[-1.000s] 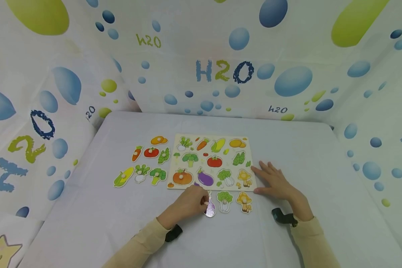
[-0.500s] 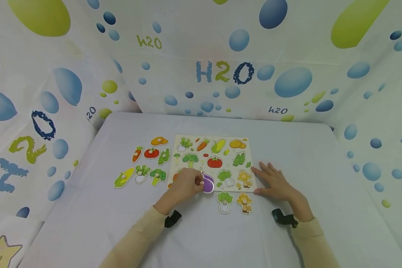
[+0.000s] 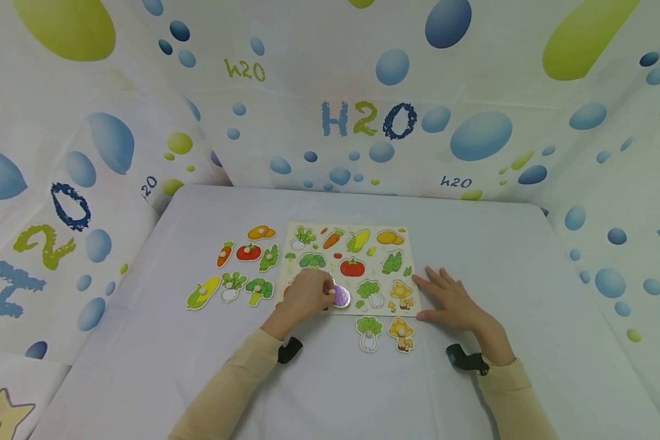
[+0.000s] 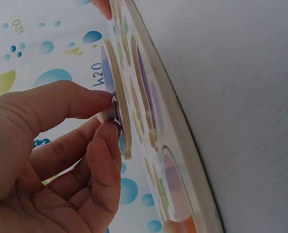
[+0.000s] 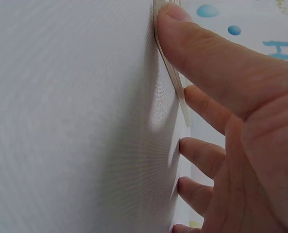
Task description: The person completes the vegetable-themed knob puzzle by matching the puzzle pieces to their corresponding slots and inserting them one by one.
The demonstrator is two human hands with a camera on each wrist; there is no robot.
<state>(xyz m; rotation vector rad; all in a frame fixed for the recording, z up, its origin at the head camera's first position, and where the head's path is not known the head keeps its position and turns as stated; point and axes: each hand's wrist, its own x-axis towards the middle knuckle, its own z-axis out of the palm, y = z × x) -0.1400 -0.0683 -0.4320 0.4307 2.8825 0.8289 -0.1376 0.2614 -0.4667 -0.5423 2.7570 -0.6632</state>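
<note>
My left hand [image 3: 304, 297] pinches the small knob of a purple eggplant puzzle piece [image 3: 342, 297] between thumb and fingers. In the left wrist view the eggplant piece [image 4: 115, 97] hangs a little apart from the puzzle board [image 4: 182, 141], near its eggplant recess [image 4: 144, 82]. My right hand [image 3: 454, 301] lies spread at the right edge of the board [image 3: 377, 258], holding nothing. Seen from the right wrist, the thumb and a finger of the right hand [image 5: 231, 92] touch the board's edge while other fingertips rest on the cloth.
Left of the board lie several knobbed pieces, among them corn [image 3: 203, 293], a carrot [image 3: 225, 253], a tomato [image 3: 249, 252] and broccoli [image 3: 260, 291]. A bok choy piece [image 3: 369, 333] and a mushroom piece [image 3: 401, 334] lie below the board on the white tablecloth [image 3: 330, 391].
My left hand has lifted the eggplant piece from the cloth below the board and carried it up over the board's eggplant picture. The right hand has stayed in place.
</note>
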